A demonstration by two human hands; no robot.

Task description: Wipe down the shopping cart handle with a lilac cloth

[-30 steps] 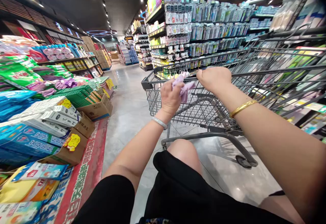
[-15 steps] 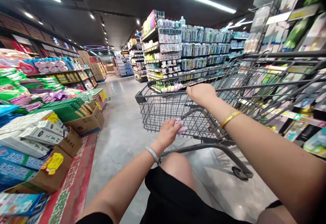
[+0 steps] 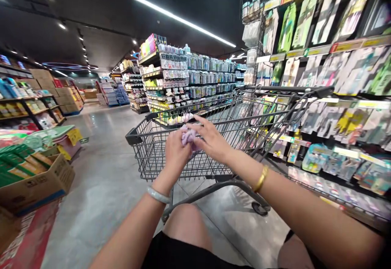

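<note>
A crumpled light-purple cloth [image 3: 187, 135] is bunched between my two hands in front of the shopping cart [image 3: 152, 148]. My left hand [image 3: 176, 151], with a pale bangle on the wrist, is closed on the cloth. From the right, my right hand [image 3: 210, 138] reaches against it, fingers apart and pointing left, its thumb close to the cloth. A gold bracelet [image 3: 262, 178] circles my right wrist. Behind my hands, the cart's wire basket shows no goods in the parts I can see.
Shelves of hanging packaged goods [image 3: 324, 69] rise close on the right. A cardboard box of green packets [image 3: 39, 187] stands low at the left. Further back is another stocked shelf unit [image 3: 180, 77]. My knee [image 3: 187, 224] is just below the cart.
My right hand has left the cart's rim and come to the cloth, its fingers now apart. My left hand has lifted the cloth higher. The view has turned right.
</note>
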